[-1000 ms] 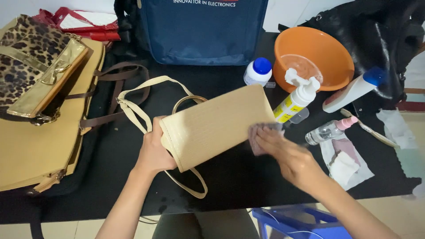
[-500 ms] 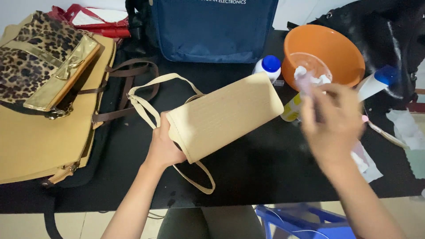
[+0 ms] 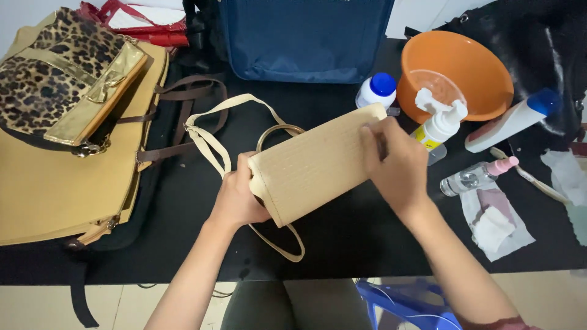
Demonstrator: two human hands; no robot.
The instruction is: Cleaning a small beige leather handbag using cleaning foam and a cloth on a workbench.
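Observation:
A small beige woven handbag (image 3: 312, 165) with cream straps (image 3: 211, 137) is held tilted above the black table (image 3: 183, 208). My left hand (image 3: 238, 198) grips its lower left end. My right hand (image 3: 394, 165) grips its upper right end, fingers wrapped over the edge. No cloth shows in my right hand. A white pump bottle with a yellow label (image 3: 440, 125) stands just right of my right hand.
A tan bag (image 3: 55, 189) with a leopard and gold purse (image 3: 67, 85) lies at left. A blue bag (image 3: 306, 36), orange basin (image 3: 458, 73), white blue-capped jar (image 3: 376, 90), spray bottles (image 3: 477, 177) and cloths (image 3: 492, 223) sit behind and right. A blue stool (image 3: 409, 305) stands below.
My right hand left the handbag's edge with a cloth, swung toward the basin, then came back without the cloth and took hold of the bag's right end.

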